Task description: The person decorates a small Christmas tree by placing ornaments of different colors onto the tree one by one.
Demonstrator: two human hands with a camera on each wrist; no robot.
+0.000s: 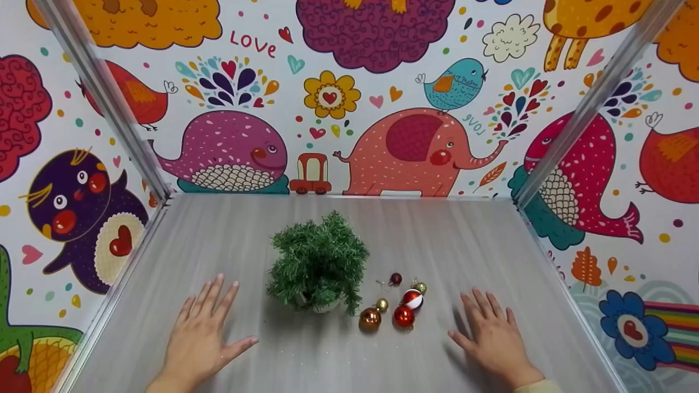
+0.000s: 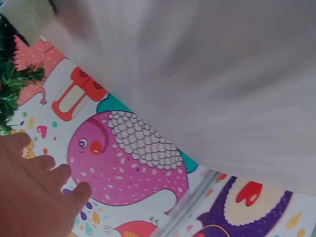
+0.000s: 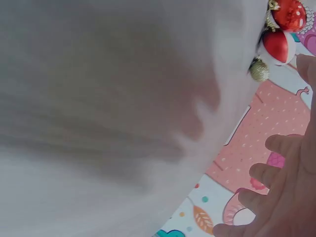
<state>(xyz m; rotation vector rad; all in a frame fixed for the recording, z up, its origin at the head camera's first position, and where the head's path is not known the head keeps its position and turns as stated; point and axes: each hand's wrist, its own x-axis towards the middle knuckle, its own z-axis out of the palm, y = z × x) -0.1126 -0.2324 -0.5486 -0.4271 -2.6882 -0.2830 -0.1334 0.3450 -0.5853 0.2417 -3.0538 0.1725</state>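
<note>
Tree (image 1: 319, 254) stands upright on the bench (image 1: 218, 234). Baubles (image 1: 403, 316) lie grouped just right of the tree, between it and the right hand (image 1: 491, 338). Left hand (image 1: 199, 333) sits near the tree, left of it and toward the person. Both hands flat-fingered, spread, gripping nothing

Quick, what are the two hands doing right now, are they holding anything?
Left hand: open, fingers spread, holding nothing.
Right hand: open, fingers spread, holding nothing.
</note>
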